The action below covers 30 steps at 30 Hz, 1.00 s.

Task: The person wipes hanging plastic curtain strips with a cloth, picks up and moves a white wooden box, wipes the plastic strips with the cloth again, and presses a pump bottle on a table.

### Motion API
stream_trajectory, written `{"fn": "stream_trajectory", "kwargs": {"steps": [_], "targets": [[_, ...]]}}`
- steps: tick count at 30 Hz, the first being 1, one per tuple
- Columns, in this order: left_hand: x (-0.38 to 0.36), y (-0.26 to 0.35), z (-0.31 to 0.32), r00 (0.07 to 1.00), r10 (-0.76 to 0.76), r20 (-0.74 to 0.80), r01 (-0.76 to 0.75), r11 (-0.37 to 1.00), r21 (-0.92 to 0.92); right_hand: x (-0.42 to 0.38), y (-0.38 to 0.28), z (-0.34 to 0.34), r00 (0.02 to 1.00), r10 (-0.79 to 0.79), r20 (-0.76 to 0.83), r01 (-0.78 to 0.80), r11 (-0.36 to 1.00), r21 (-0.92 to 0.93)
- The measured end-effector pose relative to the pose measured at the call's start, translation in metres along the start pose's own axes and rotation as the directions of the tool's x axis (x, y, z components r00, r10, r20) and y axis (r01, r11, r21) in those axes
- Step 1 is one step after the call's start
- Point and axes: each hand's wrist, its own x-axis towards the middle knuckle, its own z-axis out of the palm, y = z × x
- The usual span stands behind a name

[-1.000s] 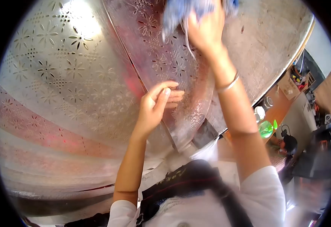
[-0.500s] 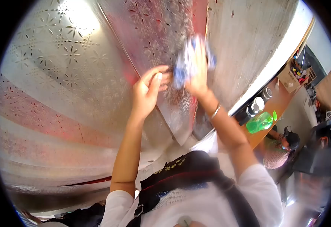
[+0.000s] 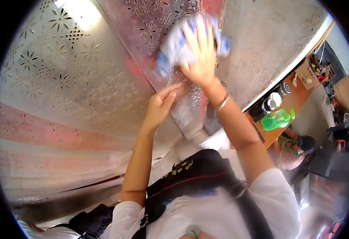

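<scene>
1. Right hand point(image 3: 200, 51): fingers spread flat, palm pressing a blue-and-white cloth point(image 3: 178, 47) against a perforated metal panel point(image 3: 150, 24). The hand is laid on the cloth, not closed round it.
2. Cloth: bunched, lying on the panel near the upper middle of the view and reaching out past the hand to left and right. Its right edge lies over the seam where the panel meets a plain grey surface point(image 3: 262, 44).
3. Left hand point(image 3: 160, 105): below and to the left of the cloth, apart from it. Fingers loosely extended, tips resting on the panel; it holds nothing.
4. A thin bangle point(image 3: 222, 103) sits on the right wrist.
5. Second sheet point(image 3: 63, 71) with flower-shaped cut-outs lies to the left of the panel, edge to edge.
6. Lower right: a green bottle point(image 3: 276, 119) on an orange counter point(image 3: 298, 99), beside dark jars point(image 3: 270, 104). Another person point(image 3: 296, 153) is beneath the counter edge.
</scene>
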Motion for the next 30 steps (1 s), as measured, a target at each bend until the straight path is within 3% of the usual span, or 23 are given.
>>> {"fn": "stream_trajectory", "kwargs": {"steps": [4,8,10,14,15,16,19,21,23,25,27,28,29,30], "targets": [[0.002,-0.004,-0.006,0.998,-0.011,0.066,0.014,0.999,-0.045,-0.176,0.036,0.003,0.937,0.281,0.208,-0.27,0.96,-0.078],[0.001,-0.01,-0.005,0.996,-0.033,0.088,0.037,0.998,-0.047,-0.201,0.029,-0.014,0.869,0.363,0.337,-0.374,0.927,-0.035],[0.001,-0.014,-0.003,0.997,-0.016,0.076,0.023,0.995,-0.099,-0.168,0.023,-0.01,0.942,0.206,0.264,-0.211,0.977,-0.01],[0.0,-0.024,-0.007,0.998,-0.042,0.038,0.043,0.999,-0.012,-0.043,0.001,-0.008,0.981,0.08,0.176,-0.084,0.996,0.012],[0.0,-0.014,-0.002,0.997,-0.047,0.059,0.05,0.997,-0.053,-0.006,-0.007,-0.009,0.997,0.029,0.068,-0.036,0.994,0.102],[-0.001,-0.009,0.002,0.996,-0.05,0.079,0.057,0.994,-0.094,0.025,-0.012,-0.01,1.0,-0.019,0.023,0.02,0.999,-0.028],[-0.005,-0.011,0.002,0.993,-0.078,0.086,0.085,0.994,-0.074,0.075,-0.045,-0.018,0.99,-0.132,-0.044,0.132,0.991,0.003],[-0.007,-0.011,0.002,0.995,-0.083,0.051,0.088,0.99,-0.107,0.059,-0.041,-0.002,0.971,-0.114,0.209,0.067,0.973,0.221],[-0.009,-0.013,-0.007,0.997,-0.081,0.017,0.082,0.987,-0.141,0.013,-0.042,0.005,0.848,-0.091,0.521,-0.031,0.975,0.219],[-0.013,-0.029,-0.029,0.993,-0.114,-0.009,0.111,0.944,0.31,-0.055,-0.034,0.002,0.694,-0.15,0.705,-0.025,0.973,0.231],[-0.024,-0.049,-0.035,0.997,-0.044,-0.061,0.057,0.97,0.238,-0.095,-0.033,-0.013,0.596,-0.111,0.795,-0.186,0.945,0.271],[-0.029,-0.066,-0.039,0.994,0.017,-0.105,0.001,0.986,0.169,-0.119,-0.027,-0.017,0.593,-0.125,0.796,-0.178,0.943,0.281],[-0.028,-0.103,-0.049,0.989,-0.047,-0.139,0.073,0.979,0.188,-0.143,-0.018,-0.019,0.553,-0.152,0.819,-0.107,0.962,0.251],[-0.029,-0.098,-0.049,0.989,-0.04,-0.14,0.067,0.979,0.192,-0.152,-0.014,-0.018,0.514,-0.169,0.841,-0.034,0.976,0.217]]}}
